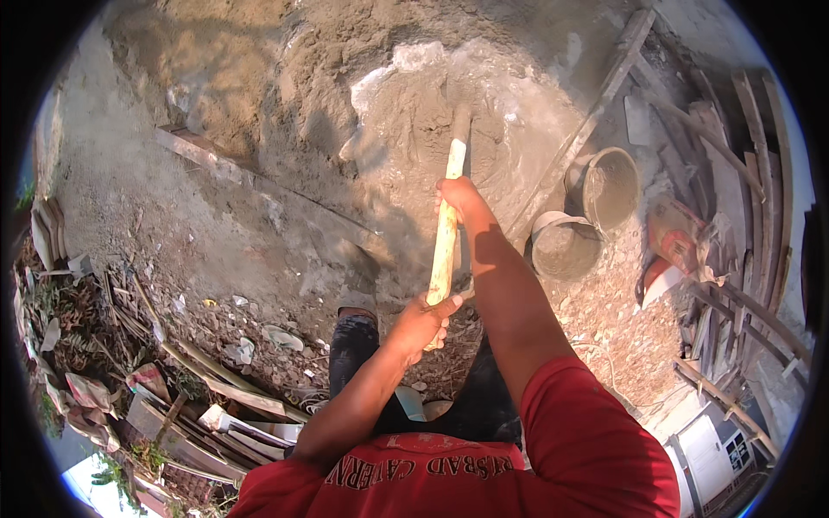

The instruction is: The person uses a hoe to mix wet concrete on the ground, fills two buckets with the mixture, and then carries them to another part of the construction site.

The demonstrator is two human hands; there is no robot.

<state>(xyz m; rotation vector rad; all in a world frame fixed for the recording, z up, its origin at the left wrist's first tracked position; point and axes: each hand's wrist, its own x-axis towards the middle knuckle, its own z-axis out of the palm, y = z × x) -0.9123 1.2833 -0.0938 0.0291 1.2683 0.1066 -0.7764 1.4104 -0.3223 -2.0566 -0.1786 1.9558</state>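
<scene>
Gripping a pale wooden handle (443,250), both hands (420,326) (463,198) curl closed around it.

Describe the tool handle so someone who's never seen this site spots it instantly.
Start at the grey mortar-like patch, top centre, edged with pale material. Just below it, a wooden handle slants down toward the red shirt, held by the right hand near its upper end and the left hand lower. Its pale yellow wood sets it apart from the grey-brown plank to its right.
</scene>
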